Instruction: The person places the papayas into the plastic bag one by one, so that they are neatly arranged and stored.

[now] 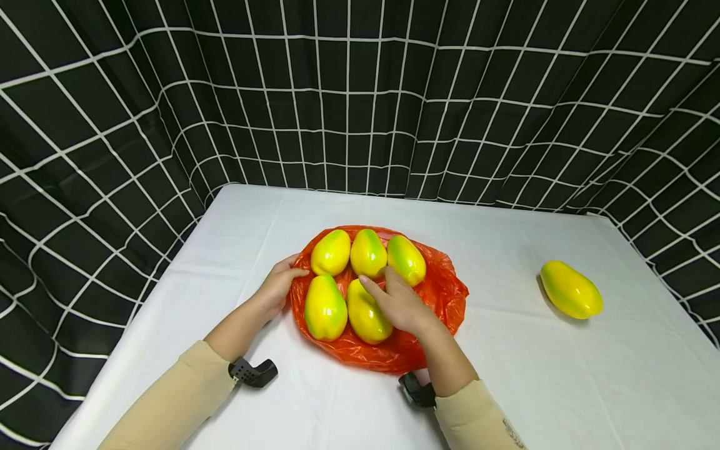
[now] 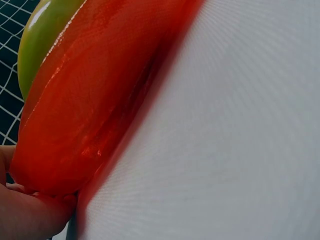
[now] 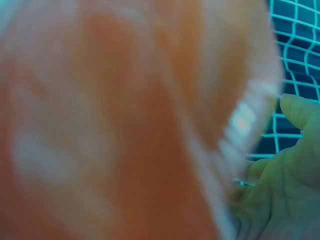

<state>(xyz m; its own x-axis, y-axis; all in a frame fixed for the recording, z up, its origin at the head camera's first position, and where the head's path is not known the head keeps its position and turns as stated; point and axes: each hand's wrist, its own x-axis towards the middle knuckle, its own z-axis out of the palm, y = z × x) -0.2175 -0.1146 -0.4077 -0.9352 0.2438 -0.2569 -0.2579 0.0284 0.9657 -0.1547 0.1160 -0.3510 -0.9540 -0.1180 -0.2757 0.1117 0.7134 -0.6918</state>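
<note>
A red plastic bag [image 1: 388, 357] lies spread out with several glossy yellow-green fruits, shaped like papayas, on it in two rows. My left hand [image 1: 275, 286] pinches the bag's left edge, beside the back left fruit [image 1: 330, 252]; thumb and fingers close on crumpled plastic in the left wrist view. Over the front right fruit [image 1: 367, 317] reaches my right hand [image 1: 400, 302], thumb straight and spread from the fingers, fingertips near the back right fruit [image 1: 406, 259]. In the right wrist view, blurred plastic hides part of that hand's fingers.
Another yellow-green fruit [image 1: 570, 290] lies apart at the right of the white-covered table [image 1: 495, 375]. Black curtains with a white grid [image 1: 360, 112] enclose the table's back and sides. Each wrist wears a black strap mount [image 1: 253, 372].
</note>
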